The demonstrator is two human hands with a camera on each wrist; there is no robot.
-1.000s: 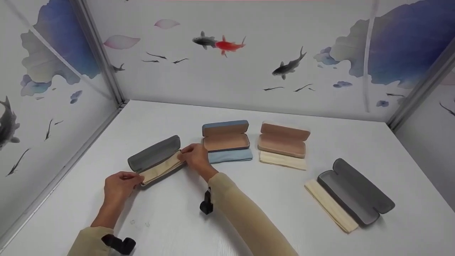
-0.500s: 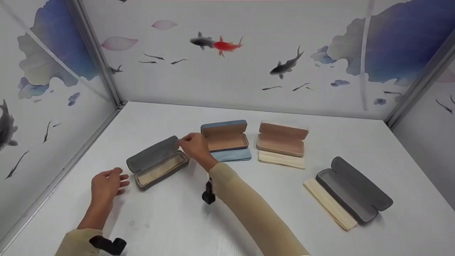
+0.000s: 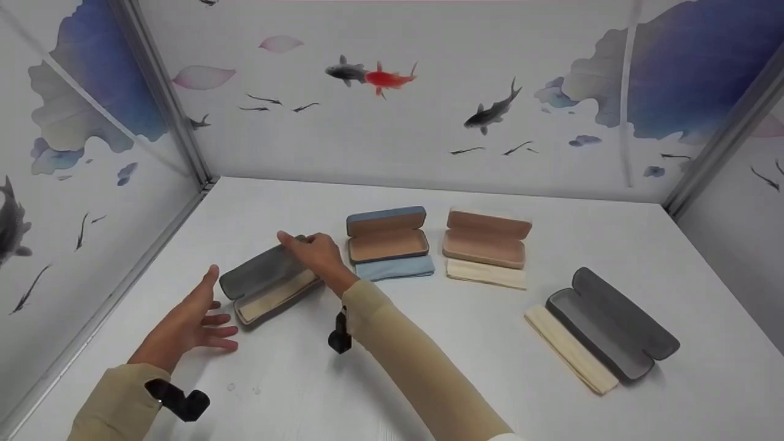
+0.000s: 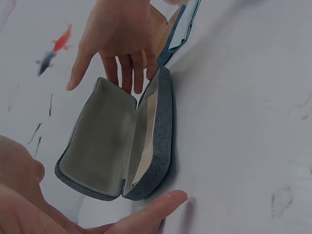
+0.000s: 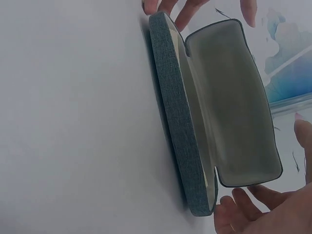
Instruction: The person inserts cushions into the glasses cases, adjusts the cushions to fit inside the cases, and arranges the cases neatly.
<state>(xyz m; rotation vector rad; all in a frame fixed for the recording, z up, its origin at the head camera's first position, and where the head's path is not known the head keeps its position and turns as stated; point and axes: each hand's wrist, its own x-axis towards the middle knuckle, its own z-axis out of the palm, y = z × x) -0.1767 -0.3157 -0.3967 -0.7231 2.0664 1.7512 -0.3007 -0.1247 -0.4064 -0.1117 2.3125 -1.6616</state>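
Observation:
An open grey glasses case (image 3: 260, 269) stands at the left of the table, its lid raised. A folded cream cleaning cloth (image 3: 275, 298) lies inside its bottom half. My left hand (image 3: 191, 321) is beside the case's left end, fingers spread and thumb up. At the other end is my right hand (image 3: 315, 252), overlapping the lid's corner in the head view. In the left wrist view the right hand's fingers (image 4: 125, 70) look straight, with the thumb held apart. Neither hand grips anything.
Farther back stand an open blue glasses case (image 3: 387, 245) with a blue cloth (image 3: 395, 267) and an open pink case (image 3: 484, 246) with a cream cloth (image 3: 486, 273). Another open grey case (image 3: 603, 334) is at the right, a cream cloth (image 3: 569, 349) beside it. Walls enclose the white table.
Both hands were pinching the cloth's ends in the left case; they let go, leaving it lying inside. The left hand drew away, then spread its fingers; the right hand moved up to the lid.

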